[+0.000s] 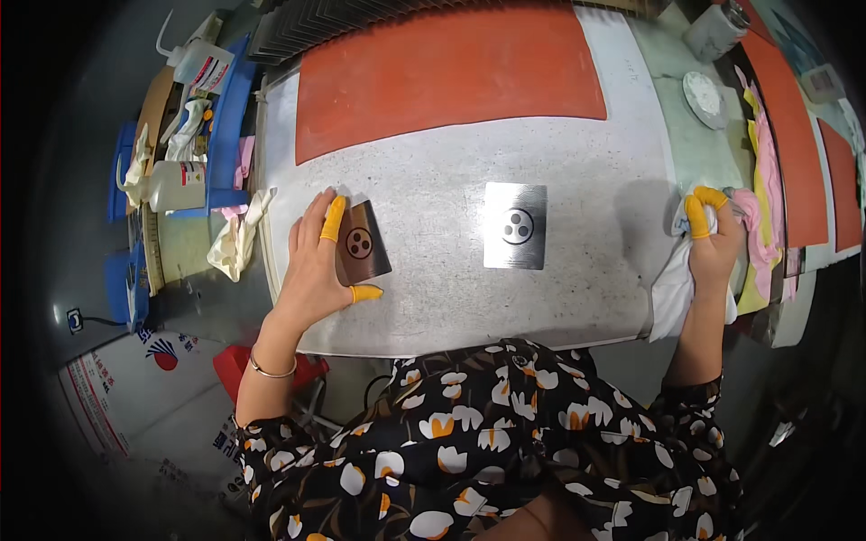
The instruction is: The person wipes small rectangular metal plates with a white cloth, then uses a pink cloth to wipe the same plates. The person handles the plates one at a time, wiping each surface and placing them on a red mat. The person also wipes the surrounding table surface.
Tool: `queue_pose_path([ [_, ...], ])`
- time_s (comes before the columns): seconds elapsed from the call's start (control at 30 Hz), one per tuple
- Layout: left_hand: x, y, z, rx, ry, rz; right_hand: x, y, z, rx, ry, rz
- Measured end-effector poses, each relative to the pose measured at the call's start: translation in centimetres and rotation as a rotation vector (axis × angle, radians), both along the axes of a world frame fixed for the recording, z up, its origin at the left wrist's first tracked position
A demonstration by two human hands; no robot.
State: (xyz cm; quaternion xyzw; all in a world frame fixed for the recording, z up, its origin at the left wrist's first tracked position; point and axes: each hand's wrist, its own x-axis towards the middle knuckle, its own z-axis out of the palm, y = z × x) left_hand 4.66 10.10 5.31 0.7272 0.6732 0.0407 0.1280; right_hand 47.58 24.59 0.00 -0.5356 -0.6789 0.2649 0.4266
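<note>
On the left of the worktable, my left hand [313, 261] spans a small dark-looking metal plate [372, 236] with a round three-dot mark. Its index finger and thumb, both in yellow finger cots, lie along the plate's edges. Further right a matching brushed silver plate [516, 248] lies flat, apart from both hands. At the table's right edge my right hand [713, 236], also with yellow cots, is closed on a white cloth [669, 293] that hangs down below the fingers.
An orange-red mat [451, 77] covers the table's far part, with stacked dark sheets [352, 22] behind. Squeeze bottles [178, 187] and a blue holder [227, 117] stand left. A white dish [704, 99], a jar [718, 32] and pink and yellow cloths [762, 198] are right.
</note>
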Motion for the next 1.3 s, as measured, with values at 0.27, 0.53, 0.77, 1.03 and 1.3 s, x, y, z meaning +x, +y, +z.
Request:
queue_pose_path([
  [0.27,0.0,-1.1,-0.9,-0.029,-0.065,0.137,0.0,0.2,-0.1,0.031,0.011,0.007],
  [0.53,0.1,-2.2,-1.6,0.05,-0.174,0.212,-0.4,0.1,-0.1,0.058,-0.001,-0.007],
  [0.77,1.2,-2.0,-0.2,0.045,-0.063,0.193,-0.4,0.2,-0.4,0.05,0.056,-0.013],
  [1.03,1.2,-2.4,-0.1,0.119,-0.022,0.086,-0.6,0.3,-0.4,0.061,0.044,-0.011],
  [1.3,-4.3,5.7,4.9,0.58,-0.182,-0.001,-0.6,0.3,-0.1,0.151,-0.119,-0.035],
])
